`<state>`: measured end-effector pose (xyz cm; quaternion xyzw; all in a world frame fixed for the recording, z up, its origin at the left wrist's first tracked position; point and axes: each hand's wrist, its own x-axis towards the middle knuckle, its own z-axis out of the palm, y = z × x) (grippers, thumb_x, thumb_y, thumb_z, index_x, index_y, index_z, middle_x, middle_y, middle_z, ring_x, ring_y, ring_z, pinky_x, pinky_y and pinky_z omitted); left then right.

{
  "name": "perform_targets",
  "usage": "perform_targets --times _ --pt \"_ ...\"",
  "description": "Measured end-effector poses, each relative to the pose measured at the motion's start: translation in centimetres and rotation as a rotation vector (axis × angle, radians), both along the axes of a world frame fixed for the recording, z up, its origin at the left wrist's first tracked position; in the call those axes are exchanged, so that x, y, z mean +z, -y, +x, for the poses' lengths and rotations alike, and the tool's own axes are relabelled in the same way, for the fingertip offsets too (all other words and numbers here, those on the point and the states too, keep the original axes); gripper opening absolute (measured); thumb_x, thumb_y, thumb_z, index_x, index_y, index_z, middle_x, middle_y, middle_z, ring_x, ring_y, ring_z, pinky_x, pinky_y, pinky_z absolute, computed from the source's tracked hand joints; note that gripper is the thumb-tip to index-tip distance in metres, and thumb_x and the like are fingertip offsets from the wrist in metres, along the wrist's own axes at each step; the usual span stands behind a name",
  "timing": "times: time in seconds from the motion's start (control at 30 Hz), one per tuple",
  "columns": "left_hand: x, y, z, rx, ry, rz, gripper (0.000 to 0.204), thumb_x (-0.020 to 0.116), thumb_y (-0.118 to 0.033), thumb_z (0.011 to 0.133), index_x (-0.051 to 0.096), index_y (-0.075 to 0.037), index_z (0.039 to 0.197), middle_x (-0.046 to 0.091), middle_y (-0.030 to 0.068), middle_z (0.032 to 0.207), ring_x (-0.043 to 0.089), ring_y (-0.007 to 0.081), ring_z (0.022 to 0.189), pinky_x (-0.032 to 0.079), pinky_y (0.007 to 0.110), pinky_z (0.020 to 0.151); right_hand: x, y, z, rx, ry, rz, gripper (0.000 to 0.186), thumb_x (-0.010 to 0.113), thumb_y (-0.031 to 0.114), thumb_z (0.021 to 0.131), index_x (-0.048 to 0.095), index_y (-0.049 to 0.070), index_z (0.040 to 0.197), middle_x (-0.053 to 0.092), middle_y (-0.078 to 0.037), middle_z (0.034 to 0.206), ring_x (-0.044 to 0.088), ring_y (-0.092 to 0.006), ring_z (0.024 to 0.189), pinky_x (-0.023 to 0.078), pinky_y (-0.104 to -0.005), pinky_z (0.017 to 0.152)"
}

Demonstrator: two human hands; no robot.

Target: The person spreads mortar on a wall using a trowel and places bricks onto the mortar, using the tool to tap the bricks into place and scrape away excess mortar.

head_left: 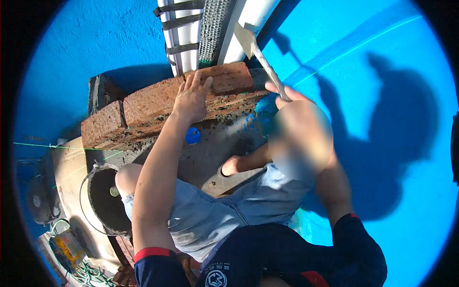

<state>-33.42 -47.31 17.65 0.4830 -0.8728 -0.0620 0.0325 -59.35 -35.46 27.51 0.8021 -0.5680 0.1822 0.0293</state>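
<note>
My left hand [191, 99] lies with its fingers stretched out on top of a low course of red bricks [152, 99]. Its fingertips are at the joint in front of the white pipes [180, 38]. My right hand [302, 117] is raised over the right end of the bricks, partly covered by a blur. It is closed round the handle of a trowel [246, 40], whose flat blade points up and left in front of a white pipe. Wet-looking mortar [224, 106] shows along the near side of the bricks.
Bright blue walls [100, 38] enclose the corner. A black bucket [107, 198] stands left of my knee, and a stained yellow container [68, 249] sits beside tangled green hose [90, 275] at lower left. A green string [71, 146] runs toward the bricks. A blue disc [192, 136] is below the course.
</note>
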Motion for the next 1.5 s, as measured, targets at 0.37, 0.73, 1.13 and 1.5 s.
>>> perform_targets --times 0.37,0.73,1.13,1.5 --pt "-0.3 0.2 0.4 -0.034 -0.012 0.191 0.074 0.065 -0.011 0.077 0.036 -0.018 0.145 0.023 0.0153 0.155 0.022 0.031 0.143 0.023 0.04 0.117 6.5 12.3 -1.6 -0.131 1.734 1.397 0.048 0.051 0.021 0.097 0.04 -0.014 0.129 0.05 0.003 0.07 0.047 0.0007 0.05 0.037 -0.0126 0.039" --pt "0.0 0.7 -0.1 -0.033 -0.006 0.184 0.071 0.061 -0.009 0.078 0.037 -0.017 0.145 0.023 0.0143 0.155 0.023 0.03 0.143 0.023 0.04 0.116 5.1 9.9 -0.6 -0.226 1.702 1.378 0.043 0.052 0.022 0.097 0.047 -0.009 0.126 0.046 0.005 0.063 0.042 0.0007 0.044 0.034 -0.0144 0.034" --pt "-0.4 0.4 0.3 -0.04 0.077 0.195 0.075 0.058 -0.01 0.08 0.03 -0.019 0.148 0.017 0.0107 0.158 0.018 0.0265 0.145 0.02 0.04 0.118 2.8 2.6 0.7 -0.288 1.738 1.409 0.035 0.049 0.029 0.098 0.057 -0.001 0.115 0.041 0.006 0.059 0.034 -0.0027 0.042 0.027 -0.0177 0.035" --pt "-1.7 -2.0 -0.2 -0.051 0.267 -0.069 0.067 0.055 -0.023 0.086 0.031 -0.008 0.146 0.023 0.0147 0.155 0.027 0.0323 0.14 0.021 0.046 0.115 5.5 0.5 0.7 -0.287 1.825 1.379 0.04 0.039 0.026 0.103 0.05 -0.002 0.13 0.045 0.003 0.061 0.037 -0.0039 0.038 0.032 -0.0194 0.033"
